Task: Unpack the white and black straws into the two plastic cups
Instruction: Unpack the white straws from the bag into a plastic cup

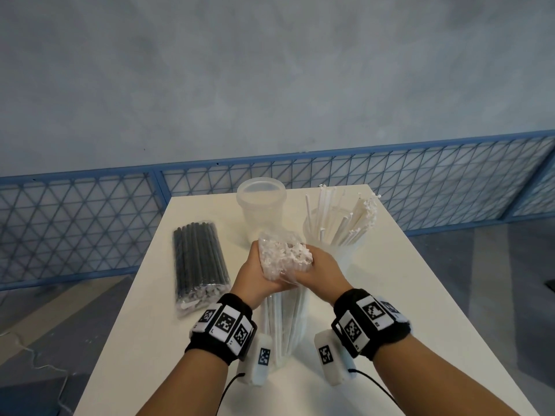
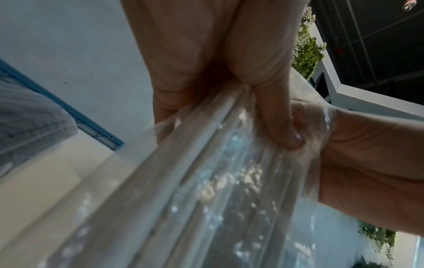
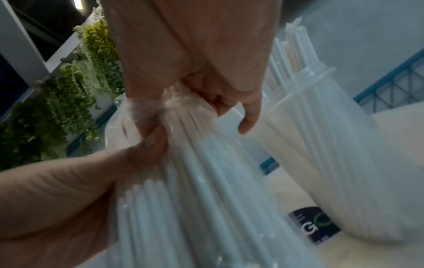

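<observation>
A clear bag of white straws (image 1: 283, 319) stands upright on the white table (image 1: 405, 295), its open top bunched at chest height. My left hand (image 1: 255, 274) grips the bag's top from the left, and my right hand (image 1: 318, 265) grips it from the right. In the left wrist view my left hand (image 2: 220, 101) pinches the film of the bag (image 2: 206, 190). In the right wrist view my right hand (image 3: 195, 101) clutches the bag (image 3: 206, 190). One plastic cup (image 1: 260, 202) stands empty. The other cup (image 1: 339, 244) holds several white straws. A sealed pack of black straws (image 1: 198, 265) lies at the left.
A blue wire-mesh fence (image 1: 90, 223) runs behind the table's far edge, with a grey wall above. The straw-filled cup (image 3: 321, 145) stands just right of the bag. A dark label (image 3: 314, 224) lies on the table by that cup.
</observation>
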Tool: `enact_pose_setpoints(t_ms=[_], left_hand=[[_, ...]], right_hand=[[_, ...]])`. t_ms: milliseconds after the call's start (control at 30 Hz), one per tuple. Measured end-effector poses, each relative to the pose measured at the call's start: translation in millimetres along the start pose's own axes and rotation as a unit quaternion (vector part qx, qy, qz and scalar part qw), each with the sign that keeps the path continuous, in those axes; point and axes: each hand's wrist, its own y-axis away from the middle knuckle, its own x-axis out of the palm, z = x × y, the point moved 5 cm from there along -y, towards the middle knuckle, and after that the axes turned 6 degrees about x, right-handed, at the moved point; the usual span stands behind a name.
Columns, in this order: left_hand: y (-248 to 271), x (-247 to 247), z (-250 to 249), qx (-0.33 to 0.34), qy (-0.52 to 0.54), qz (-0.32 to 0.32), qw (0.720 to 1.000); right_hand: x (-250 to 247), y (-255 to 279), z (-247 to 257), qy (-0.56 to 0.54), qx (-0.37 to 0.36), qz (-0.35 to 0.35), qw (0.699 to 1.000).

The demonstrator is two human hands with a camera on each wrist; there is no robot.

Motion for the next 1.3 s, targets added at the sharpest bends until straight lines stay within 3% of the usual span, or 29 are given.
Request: enact_pose_setpoints(t_ms=[100,300,467,600,733,1067,1300], left_hand=[[-2.7,-0.7,4.3,-0.003,-0.003,-0.009,1.0],[-7.9,-4.6,9.8,0.002,-0.011,-0.022,1.0],[-10.5,-8.5,17.5,-0.014,-0.012,-0.033,0.999],[-10.0,-9.7,18.3,-0.016,-0.01,-0.047,0.999],[-9.6,-9.1,18.0,-0.012,-0.004,-0.044,0.999],[-8.6,-6.9,16.6,-0.005,-0.008,-0.031,0.999],[-5.1,-4.9,10.9,0.012,-0.01,-0.019,1.0]], right_hand=[[-7.4,0.4,7.3,-0.076,-0.009,-0.035,0.996],[-22.3,-7.5,31.9,-0.238,-0.039,0.009,0.97],[-19.3,-5.9,25.4,-0.223,-0.045,0.03,0.973],[-13.5,-0.4,13.0,-0.133,-0.06,-0.048,0.988],[-12.0,1.9,15.2,-0.174,-0.067,-0.077,0.979],[-18.3,-3.5,16.0,-0.154,-0.019,-0.039,0.987],[-17.1,-2.6,18.6,-0.232,0.009,-0.023,0.972]])
